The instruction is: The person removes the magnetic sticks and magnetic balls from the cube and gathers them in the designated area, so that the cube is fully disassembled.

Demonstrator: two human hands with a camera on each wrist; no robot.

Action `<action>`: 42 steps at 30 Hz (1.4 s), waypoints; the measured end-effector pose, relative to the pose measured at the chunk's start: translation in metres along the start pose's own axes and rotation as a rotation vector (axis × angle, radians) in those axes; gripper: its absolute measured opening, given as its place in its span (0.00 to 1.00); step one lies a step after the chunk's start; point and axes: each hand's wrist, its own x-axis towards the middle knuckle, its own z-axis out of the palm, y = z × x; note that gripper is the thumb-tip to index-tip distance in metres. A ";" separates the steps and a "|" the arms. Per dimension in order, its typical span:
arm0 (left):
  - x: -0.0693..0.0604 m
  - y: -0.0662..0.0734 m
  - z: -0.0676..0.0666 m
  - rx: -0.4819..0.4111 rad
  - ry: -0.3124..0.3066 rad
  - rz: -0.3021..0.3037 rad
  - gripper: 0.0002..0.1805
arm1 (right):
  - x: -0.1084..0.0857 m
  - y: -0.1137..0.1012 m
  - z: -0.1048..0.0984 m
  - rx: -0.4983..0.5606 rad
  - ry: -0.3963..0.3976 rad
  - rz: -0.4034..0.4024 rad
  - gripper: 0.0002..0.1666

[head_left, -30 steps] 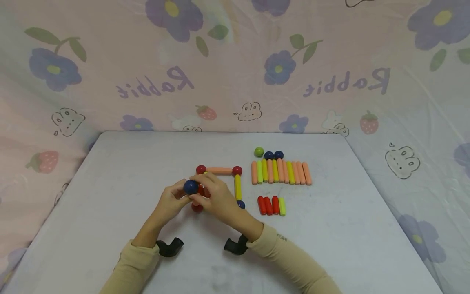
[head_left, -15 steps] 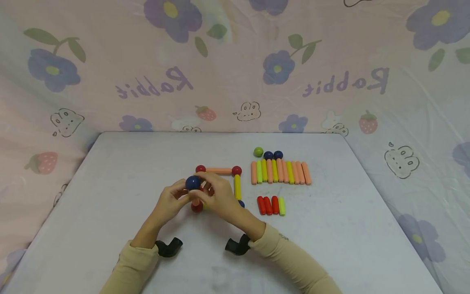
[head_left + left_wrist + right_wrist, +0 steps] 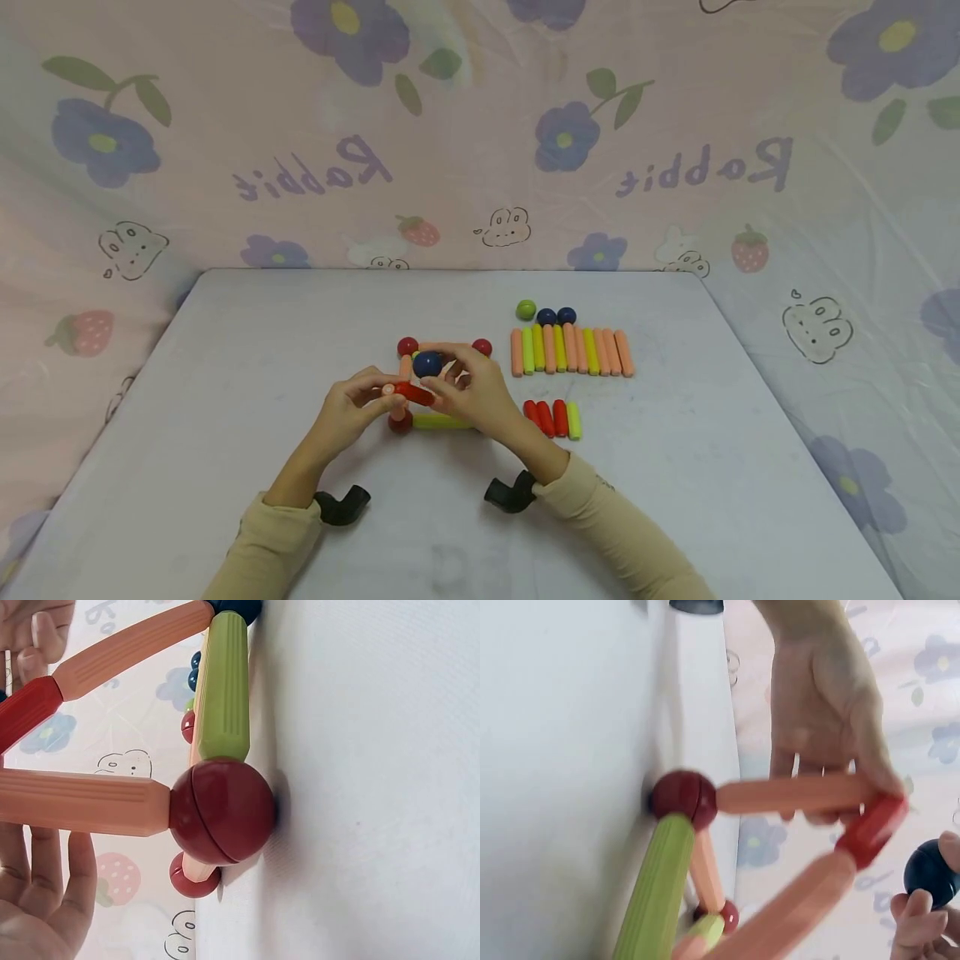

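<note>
My left hand (image 3: 352, 412) pinches the end of an orange rod where it meets a short red rod (image 3: 414, 393). In the right wrist view the red rod (image 3: 871, 831) joins two orange rods, one rising from a red ball (image 3: 684, 799) on the table. My right hand (image 3: 476, 396) holds a dark blue ball (image 3: 427, 364) between thumb and fingers, apart from the red rod. Beneath the hands lies a frame of rods and balls, with a yellow-green rod (image 3: 441, 422) at its near side and red balls (image 3: 407, 347) at corners.
Right of the frame stands a row of orange, yellow and green rods (image 3: 572, 348), with two blue balls and a green ball (image 3: 526, 310) behind it. Several short red and yellow-green rods (image 3: 560, 418) lie nearer. Black curved pieces (image 3: 343, 506) are at both wrists.
My right hand has moved right with the blue ball, away from the red rod, which shows more fully now. The left hand has stayed nearly in place.
</note>
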 end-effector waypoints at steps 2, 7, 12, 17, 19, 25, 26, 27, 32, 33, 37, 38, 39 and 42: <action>0.000 0.001 0.000 0.001 -0.001 -0.009 0.14 | 0.001 0.004 -0.004 -0.016 0.013 0.029 0.24; 0.000 0.002 0.000 -0.015 -0.003 -0.021 0.13 | 0.009 0.018 -0.017 -0.016 0.008 0.142 0.24; 0.000 0.002 0.000 -0.018 -0.004 -0.029 0.14 | 0.020 0.033 -0.029 0.004 -0.001 0.232 0.24; 0.000 0.001 -0.001 -0.025 -0.007 -0.020 0.14 | 0.032 0.053 -0.039 0.027 0.013 0.371 0.26; 0.000 0.000 -0.001 -0.029 -0.008 -0.017 0.14 | 0.036 0.061 -0.042 0.044 0.023 0.444 0.27; 0.000 0.000 0.000 -0.033 -0.013 -0.034 0.14 | 0.047 0.079 -0.049 0.048 0.062 0.562 0.30; 0.000 0.000 0.000 -0.034 -0.013 -0.039 0.14 | 0.049 0.082 -0.050 0.045 0.069 0.575 0.30; 0.000 0.000 0.000 -0.035 -0.014 -0.041 0.14 | 0.050 0.084 -0.052 0.037 0.075 0.585 0.30; 0.000 0.000 0.000 -0.039 -0.013 -0.047 0.14 | 0.057 0.096 -0.057 0.009 0.079 0.651 0.33; 0.000 0.000 0.000 -0.041 -0.013 -0.047 0.15 | 0.058 0.099 -0.059 0.006 0.077 0.666 0.34; 0.000 0.001 -0.001 -0.043 -0.015 -0.057 0.16 | 0.062 0.107 -0.063 0.010 0.091 0.726 0.35; 0.000 0.001 -0.001 -0.042 -0.015 -0.059 0.16 | 0.063 0.109 -0.064 0.012 0.095 0.738 0.35; 0.000 0.001 0.000 -0.041 -0.013 -0.058 0.16 | 0.064 0.111 -0.064 0.021 0.102 0.746 0.35; 0.000 0.001 0.000 -0.038 -0.013 -0.058 0.14 | 0.068 0.117 -0.065 0.030 0.112 0.768 0.34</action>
